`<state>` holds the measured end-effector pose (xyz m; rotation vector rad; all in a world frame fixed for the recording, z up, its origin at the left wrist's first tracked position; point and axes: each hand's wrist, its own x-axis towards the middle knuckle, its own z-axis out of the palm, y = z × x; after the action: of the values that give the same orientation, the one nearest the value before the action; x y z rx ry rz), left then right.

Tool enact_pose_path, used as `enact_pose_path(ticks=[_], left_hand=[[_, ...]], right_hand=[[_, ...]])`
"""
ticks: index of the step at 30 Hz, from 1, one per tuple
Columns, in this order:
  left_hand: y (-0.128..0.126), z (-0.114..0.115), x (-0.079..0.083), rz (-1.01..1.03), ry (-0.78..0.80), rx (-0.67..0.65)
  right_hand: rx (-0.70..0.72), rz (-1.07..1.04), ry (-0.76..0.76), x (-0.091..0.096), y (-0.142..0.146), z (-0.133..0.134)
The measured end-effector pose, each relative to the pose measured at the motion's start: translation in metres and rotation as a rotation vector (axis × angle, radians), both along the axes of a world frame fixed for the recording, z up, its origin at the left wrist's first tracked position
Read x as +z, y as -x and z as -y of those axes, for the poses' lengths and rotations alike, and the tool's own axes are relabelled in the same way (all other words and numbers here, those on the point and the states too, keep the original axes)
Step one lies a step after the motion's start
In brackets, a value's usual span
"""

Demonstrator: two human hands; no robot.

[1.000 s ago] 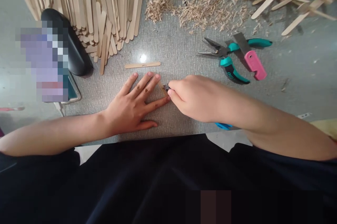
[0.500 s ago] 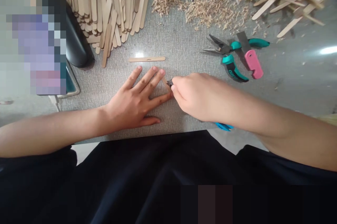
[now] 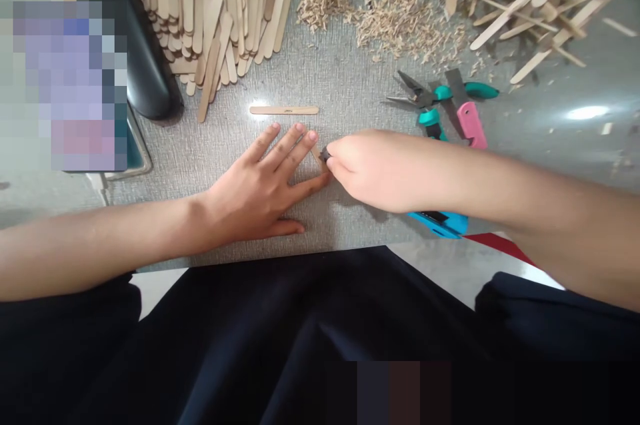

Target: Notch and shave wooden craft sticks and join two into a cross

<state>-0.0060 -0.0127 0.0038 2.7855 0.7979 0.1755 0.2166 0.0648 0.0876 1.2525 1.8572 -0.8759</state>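
My left hand lies palm down on the table with its fingers spread. Its fingertips rest against a wooden craft stick, most of which is covered by the hand. My right hand is closed around a small dark-tipped tool. The tool's tip touches the stick beside my left index finger; the rest of it is hidden in the fist. Just beyond my left fingertips lies another craft stick with a small dark mark near its middle.
Behind are a pile of craft sticks, wood shavings and jumbled sticks. Pliers with teal grips and a pink-handled blade lie right. A blue-and-black object sits under my right forearm. A black case stands left.
The view has shifted slightly. My right forearm sits higher, covering part of the pliers and showing more of the blue object. Both hands stay at the same stick.
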Motion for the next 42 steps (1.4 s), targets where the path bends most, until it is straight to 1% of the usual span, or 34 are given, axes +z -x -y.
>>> enact_pose_path(ticks=[2,5,7,9,13,15,17,22,26,30,37,42], left_hand=[[0.000,0.001,0.000,-0.011,0.015,0.005],[-0.002,0.002,0.002,-0.044,0.061,0.026],[-0.003,0.002,0.002,-0.059,0.086,0.038],[-0.003,0.003,0.003,-0.059,0.094,0.039],[-0.003,0.003,0.002,-0.058,0.087,0.038],[-0.003,0.003,0.003,-0.066,0.088,0.040],[-0.002,0.003,0.004,-0.073,0.092,0.036],[-0.001,0.000,0.011,-0.101,0.092,0.011],[-0.002,0.000,0.016,-0.161,0.119,0.019],[-0.002,0.000,0.017,-0.155,0.131,0.018],[0.000,0.000,0.012,-0.119,0.131,0.019],[-0.002,-0.001,0.012,-0.142,0.151,0.029]], right_hand=[[-0.043,-0.022,0.013,-0.001,-0.006,0.001],[-0.089,-0.082,-0.014,-0.002,-0.010,0.004],[-0.126,-0.115,0.006,-0.003,-0.012,0.005],[-0.179,-0.150,0.066,-0.005,-0.016,0.003],[-0.358,-0.247,0.231,-0.014,-0.029,-0.002],[-0.404,-0.278,0.281,-0.016,-0.033,-0.004],[-0.367,-0.277,0.265,-0.016,-0.033,-0.004],[-0.134,-0.243,0.073,-0.013,-0.027,-0.005],[-0.060,-0.271,0.030,-0.019,-0.030,-0.003],[-0.015,-0.272,-0.021,-0.023,-0.031,0.002],[-0.008,-0.153,-0.018,-0.010,-0.020,0.004],[-0.021,-0.138,-0.060,-0.010,-0.018,0.010]])
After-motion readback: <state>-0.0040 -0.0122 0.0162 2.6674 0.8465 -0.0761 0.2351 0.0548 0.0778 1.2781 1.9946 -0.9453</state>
